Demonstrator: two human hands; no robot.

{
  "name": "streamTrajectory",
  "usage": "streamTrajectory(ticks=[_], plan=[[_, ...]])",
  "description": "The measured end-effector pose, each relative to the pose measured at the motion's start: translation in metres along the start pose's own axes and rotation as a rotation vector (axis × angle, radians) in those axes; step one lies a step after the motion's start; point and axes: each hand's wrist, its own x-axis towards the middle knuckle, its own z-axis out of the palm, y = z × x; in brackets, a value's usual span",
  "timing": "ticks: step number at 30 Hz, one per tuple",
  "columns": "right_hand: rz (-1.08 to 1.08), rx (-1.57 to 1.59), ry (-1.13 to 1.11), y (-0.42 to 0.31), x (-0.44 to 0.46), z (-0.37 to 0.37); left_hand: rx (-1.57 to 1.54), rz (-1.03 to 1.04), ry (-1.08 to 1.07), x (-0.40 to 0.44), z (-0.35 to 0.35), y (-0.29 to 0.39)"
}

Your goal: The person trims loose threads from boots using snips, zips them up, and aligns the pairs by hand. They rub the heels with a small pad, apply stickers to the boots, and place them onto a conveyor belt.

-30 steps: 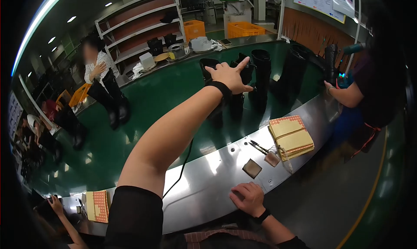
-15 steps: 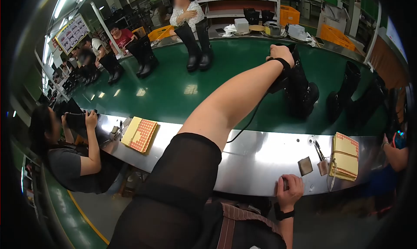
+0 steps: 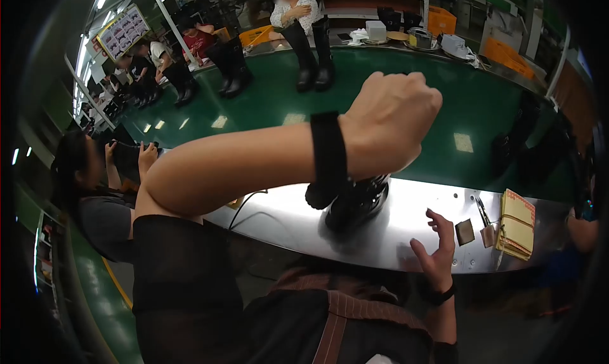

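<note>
My left hand [image 3: 393,124] is raised in front of me, its fingers closed round the upper part of a black boot [image 3: 360,206]. My hand and forearm hide most of the boot's shaft; its glossy lower part shows over the metal table edge [image 3: 285,221]. Whether the sole rests on the metal cannot be made out. Just right of the boot, my right hand [image 3: 439,253] is open with fingers spread, holding nothing. A dark band circles each wrist.
Right of my hand lie a brown pad [image 3: 465,232], a thin dark tool [image 3: 484,211] and a tied yellow bundle [image 3: 517,224]. More black boots [image 3: 315,59] stand along the green belt [image 3: 431,110]. At left, a co-worker [image 3: 104,202] holds a boot.
My left hand has drawn the boot from the far right of the green surface back to the metal edge before me. My right hand has lifted off the edge and opened.
</note>
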Motion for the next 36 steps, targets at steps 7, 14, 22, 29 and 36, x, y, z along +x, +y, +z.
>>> streamTrajectory(ticks=[7,14,22,29,36], plan=[[-0.17,0.131,-0.355,-0.057,0.045,0.077,-0.115,0.018,0.055,-0.096,-0.022,0.029],[-0.239,0.221,-0.351,-0.045,0.048,0.077,-0.281,-0.056,0.316,-0.152,-0.023,-0.004],[0.08,0.445,0.174,-0.019,0.032,0.076,-0.371,-0.429,0.216,-0.165,-0.039,-0.034],[-0.103,0.325,0.368,-0.005,0.044,0.035,-0.381,-0.143,0.522,-0.15,-0.04,-0.043],[0.225,0.368,0.087,0.011,0.015,0.026,-0.445,-0.355,0.173,-0.17,-0.014,-0.043]])
